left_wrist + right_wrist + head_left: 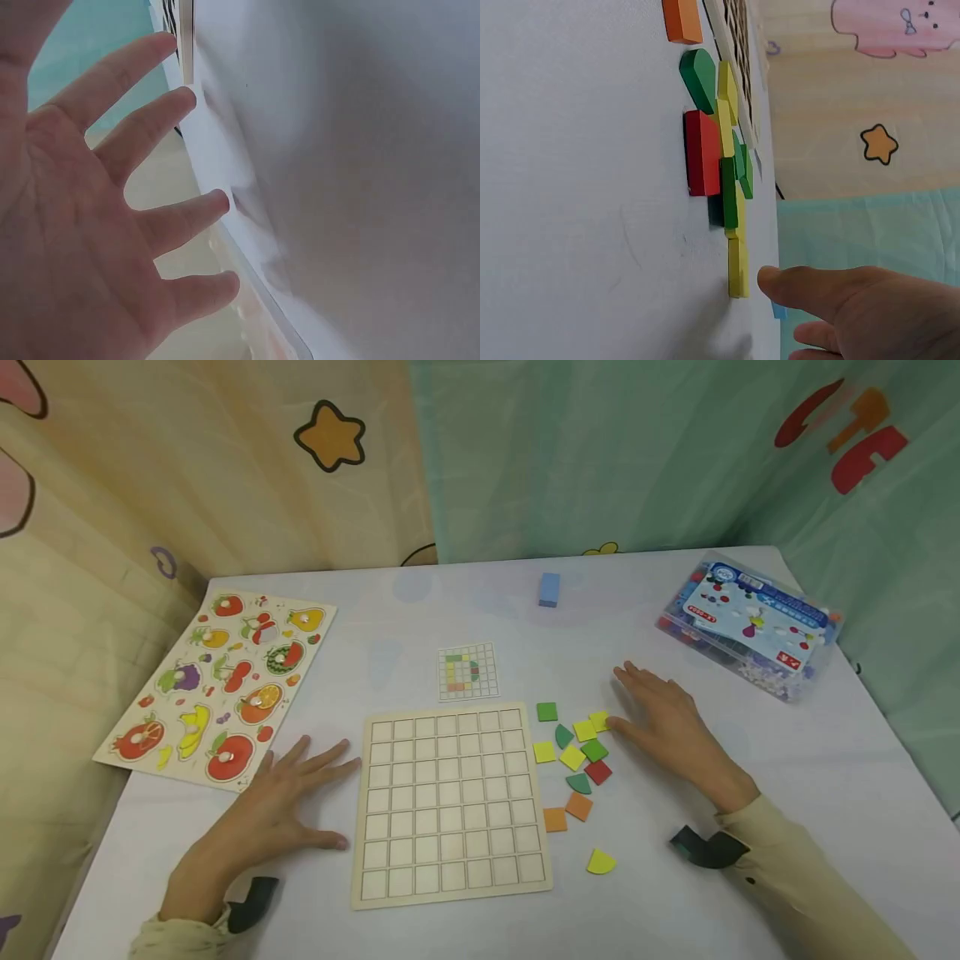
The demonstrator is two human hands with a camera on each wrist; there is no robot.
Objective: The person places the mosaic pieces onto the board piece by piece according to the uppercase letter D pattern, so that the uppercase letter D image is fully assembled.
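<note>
My left hand (pixel 273 814) spreads its fingers over the table between the wooden grid board (pixel 450 806) and the fruit puzzle board, holding nothing. In the left wrist view its palm and splayed fingers (pixel 165 232) show bare. My right hand (pixel 671 727) lies to the right of a loose group of tiles, its thumb tip right by a yellow square tile (pixel 600 721). Around that tile are more yellow squares, green squares (pixel 547 712), green quarter-round tiles (pixel 578 783), a red square (pixel 703 154), orange squares (pixel 578 806) and a yellow quarter-round (pixel 601 862). All of the grid board's cells are bare.
A small printed pattern card (pixel 468 672) lies behind the grid board. The fruit puzzle board (pixel 247 656) sits at the left. Toward the back are a blue block (pixel 549 590) and a clear plastic case of small beads (pixel 750 627). Curtains (pixel 570 460) hang behind the table.
</note>
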